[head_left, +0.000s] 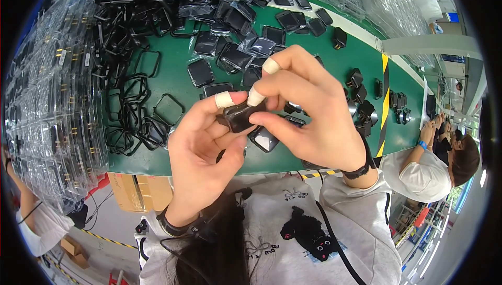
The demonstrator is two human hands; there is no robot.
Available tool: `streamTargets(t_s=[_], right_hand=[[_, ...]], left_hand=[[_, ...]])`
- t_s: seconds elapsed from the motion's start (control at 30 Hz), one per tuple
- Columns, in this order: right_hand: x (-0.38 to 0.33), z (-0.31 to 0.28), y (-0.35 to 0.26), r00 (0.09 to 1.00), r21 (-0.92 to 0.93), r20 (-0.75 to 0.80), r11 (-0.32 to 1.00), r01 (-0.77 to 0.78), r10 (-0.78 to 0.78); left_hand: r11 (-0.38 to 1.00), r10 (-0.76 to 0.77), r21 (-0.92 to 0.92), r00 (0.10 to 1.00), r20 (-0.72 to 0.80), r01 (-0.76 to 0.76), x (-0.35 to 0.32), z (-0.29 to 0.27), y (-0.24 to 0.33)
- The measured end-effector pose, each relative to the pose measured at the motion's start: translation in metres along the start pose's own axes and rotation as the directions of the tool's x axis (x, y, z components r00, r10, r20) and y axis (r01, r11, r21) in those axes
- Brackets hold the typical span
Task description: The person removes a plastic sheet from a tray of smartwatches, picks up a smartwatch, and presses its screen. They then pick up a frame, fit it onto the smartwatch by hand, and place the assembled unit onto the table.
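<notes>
Between my two hands is a small black rectangular piece with a glossy face [241, 118], like a small device housing. My left hand [200, 144] grips its left side, fingers curled beneath and the index finger at its top edge. My right hand [308, 108] pinches its right side and upper edge between thumb and fingers. Pale tape wraps several of my fingertips. Just below the piece, a glossy black rounded-square part [264, 140] lies on the green table [243, 163]. What lies under my palms is hidden.
Black frames [149, 63] are heaped at the left and back, beside film-wrapped screen-like parts [206, 43]. Stacked clear plastic trays [60, 91] rise at the left edge. Small black blocks [360, 94] sit at the right near striped tape [385, 97]. Another person [423, 175] sits farther right.
</notes>
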State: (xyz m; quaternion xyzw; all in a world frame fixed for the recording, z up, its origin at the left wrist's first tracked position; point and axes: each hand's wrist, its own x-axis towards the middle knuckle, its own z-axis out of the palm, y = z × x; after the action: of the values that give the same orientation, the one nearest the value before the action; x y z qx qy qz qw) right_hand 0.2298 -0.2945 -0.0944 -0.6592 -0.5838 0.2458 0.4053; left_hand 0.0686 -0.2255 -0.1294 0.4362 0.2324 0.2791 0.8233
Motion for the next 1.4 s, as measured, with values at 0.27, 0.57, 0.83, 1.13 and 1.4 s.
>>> streamTargets(t_s=[0.27, 0.57, 0.83, 1.13, 1.4], right_hand=[[-0.027, 0.010, 0.012, 0.997, 0.201, -0.069, 0.979, -0.022, 0.037], [-0.067, 0.017, 0.022, 0.929, 0.064, -0.337, 0.980, 0.186, -0.155], [-0.101, 0.027, 0.030, 0.880, 0.124, -0.468, 0.979, 0.164, -0.088], [-0.156, 0.013, 0.033, 0.903, 0.247, -0.374, 0.961, -0.124, 0.213], [-0.170, 0.012, 0.032, 0.897, 0.161, -0.318, 0.950, -0.268, 0.307]], left_hand=[[0.984, 0.096, 0.159, 0.993, -0.075, -0.083, -0.006, 0.004, -0.009], [0.903, 0.202, 0.353, 0.967, 0.156, -0.245, -0.002, 0.009, -0.023], [0.798, 0.283, 0.440, 0.901, 0.329, -0.412, 0.000, 0.022, -0.035], [0.908, -0.175, 0.417, 0.940, 0.293, 0.039, -0.009, 0.050, -0.055], [0.880, -0.090, 0.465, 0.926, 0.367, -0.099, -0.014, 0.047, -0.073]])
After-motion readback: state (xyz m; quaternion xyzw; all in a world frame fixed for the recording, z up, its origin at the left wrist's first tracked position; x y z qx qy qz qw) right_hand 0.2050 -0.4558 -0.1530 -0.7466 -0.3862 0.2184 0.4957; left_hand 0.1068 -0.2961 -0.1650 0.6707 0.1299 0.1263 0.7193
